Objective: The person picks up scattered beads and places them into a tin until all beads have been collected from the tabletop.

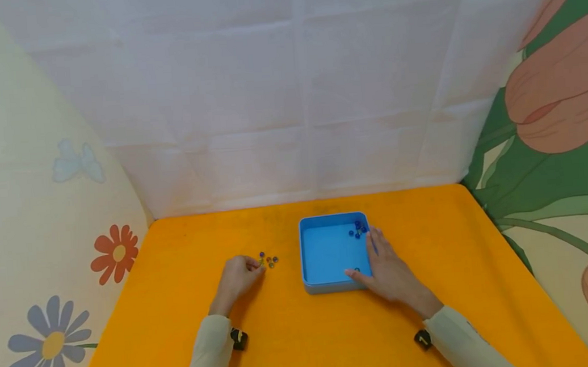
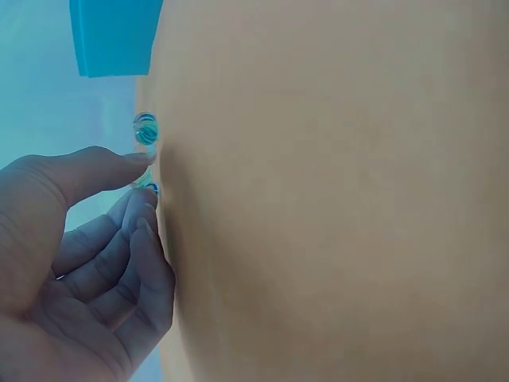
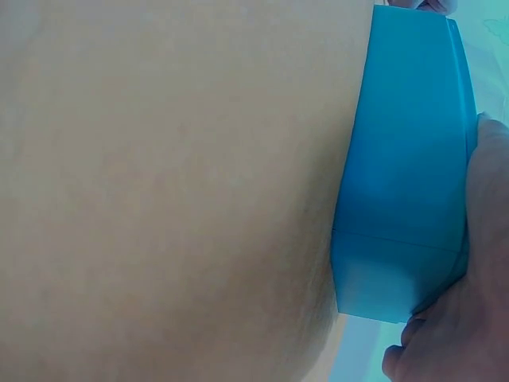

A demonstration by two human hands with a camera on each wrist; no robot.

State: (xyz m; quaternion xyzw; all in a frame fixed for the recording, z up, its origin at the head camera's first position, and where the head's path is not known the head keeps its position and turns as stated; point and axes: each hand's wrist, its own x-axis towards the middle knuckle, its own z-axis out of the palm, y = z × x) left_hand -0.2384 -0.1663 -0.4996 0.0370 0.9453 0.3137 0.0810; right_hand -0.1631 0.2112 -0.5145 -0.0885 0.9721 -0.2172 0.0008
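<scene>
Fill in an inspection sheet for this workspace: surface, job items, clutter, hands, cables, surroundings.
Surface: orange tabletop, box and marbles on it.
Job items: open blue box; dark marbles grouped in its far right corner, a greenish one by the right thumb; loose marbles on the tabletop, left of the box.
Clutter: nothing seen.
Left hand: thumb and fingertips at the loose marbles; firm pinch not confirmable.
Right hand: rests on the box's near right corner, thumb over the near rim.
Cables: nothing seen.
Surroundings: white sheet behind; flower-printed panels at left and right.
</scene>
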